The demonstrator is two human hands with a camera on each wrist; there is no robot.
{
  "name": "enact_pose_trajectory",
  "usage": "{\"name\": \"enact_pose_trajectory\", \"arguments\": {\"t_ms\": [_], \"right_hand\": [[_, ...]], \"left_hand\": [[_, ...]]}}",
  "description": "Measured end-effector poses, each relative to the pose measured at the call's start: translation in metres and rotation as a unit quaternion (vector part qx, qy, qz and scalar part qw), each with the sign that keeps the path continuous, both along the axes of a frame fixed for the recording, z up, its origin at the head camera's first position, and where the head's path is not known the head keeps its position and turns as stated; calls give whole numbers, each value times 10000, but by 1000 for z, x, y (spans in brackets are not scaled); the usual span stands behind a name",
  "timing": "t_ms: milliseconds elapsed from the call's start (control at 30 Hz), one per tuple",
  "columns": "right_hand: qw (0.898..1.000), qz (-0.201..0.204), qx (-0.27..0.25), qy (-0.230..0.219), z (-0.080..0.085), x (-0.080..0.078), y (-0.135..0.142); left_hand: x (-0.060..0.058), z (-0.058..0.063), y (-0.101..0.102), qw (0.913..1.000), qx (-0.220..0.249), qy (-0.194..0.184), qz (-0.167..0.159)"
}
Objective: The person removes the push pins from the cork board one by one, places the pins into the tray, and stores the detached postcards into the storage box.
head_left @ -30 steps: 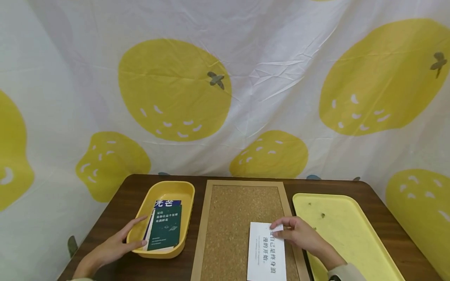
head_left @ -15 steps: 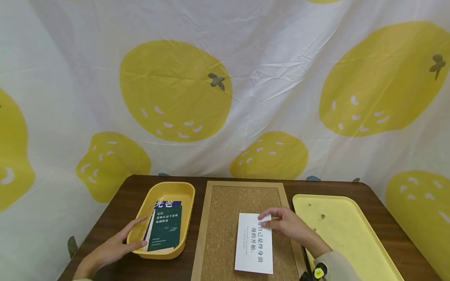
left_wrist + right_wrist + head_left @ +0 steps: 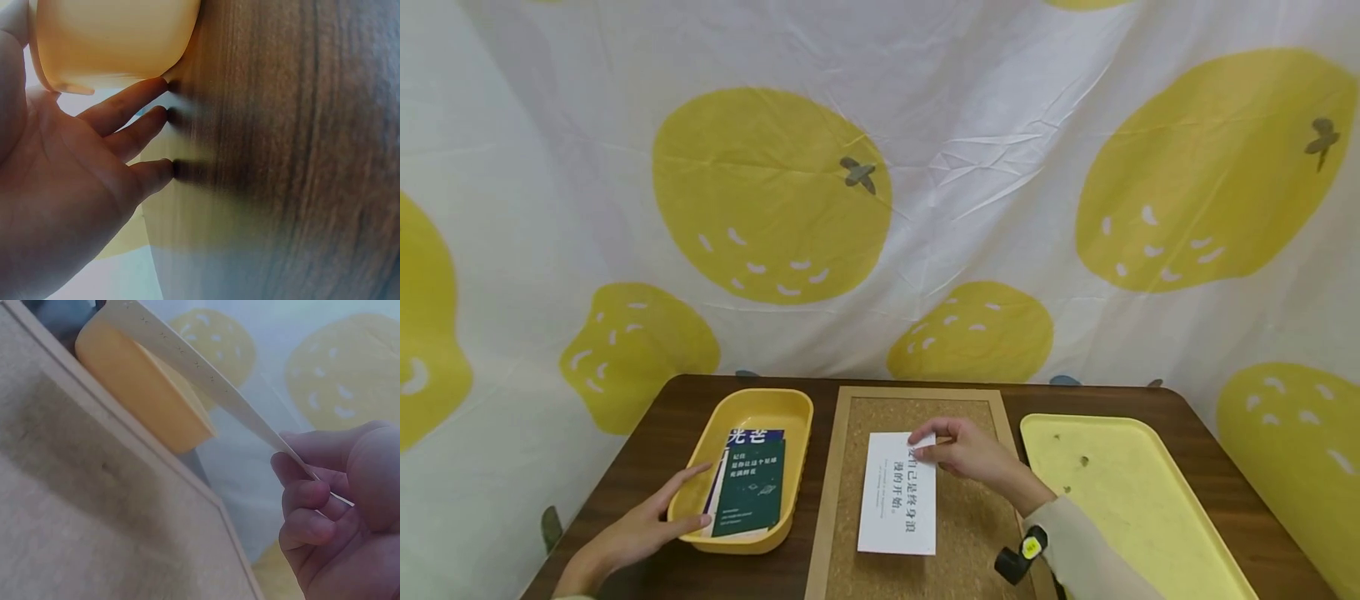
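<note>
In the head view my right hand (image 3: 962, 454) pinches a white card (image 3: 887, 508) printed with dark Chinese characters by its top right corner. The card hangs above the corkboard (image 3: 970, 550), its shadow below it. The right wrist view shows the card edge-on, between thumb and curled fingers. My left hand (image 3: 640, 525) rests at the left side of a yellow basket (image 3: 760, 546), thumb and index finger over its rim. Its other fingers (image 3: 140, 131) are extended outside the wall, tips at the tabletop. Inside the basket lies a dark green card (image 3: 752, 487) over other cards.
A pale yellow tray (image 3: 1120, 492) with small dark marks stands right of the board, overlapping its edge in view. A dark wood table (image 3: 617, 500) carries everything. Behind hangs a white cloth (image 3: 955, 208) with yellow fruit prints. A black wristband device (image 3: 1018, 558) sits on my right wrist.
My right hand has carried the white card left and farther up over the corkboard, away from the tray side. The left hand and the basket stay in place.
</note>
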State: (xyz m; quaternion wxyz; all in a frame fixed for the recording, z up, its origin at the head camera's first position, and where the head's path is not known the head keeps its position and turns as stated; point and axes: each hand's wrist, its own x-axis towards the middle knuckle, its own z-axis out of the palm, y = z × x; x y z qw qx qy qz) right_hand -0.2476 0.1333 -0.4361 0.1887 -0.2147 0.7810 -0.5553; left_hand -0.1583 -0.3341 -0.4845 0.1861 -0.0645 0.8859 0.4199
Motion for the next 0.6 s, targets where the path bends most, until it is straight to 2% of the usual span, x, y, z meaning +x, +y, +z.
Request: {"name": "enact_pose_trajectory", "arguments": {"t_ms": [267,600], "right_hand": [[9990,177,197,353,12,-8,-28],[9995,63,158,277,13,-17,-53]], "left_hand": [[-1,-2,0,10000,-26,-3,56],[0,1,0,10000,-31,5,31]]}}
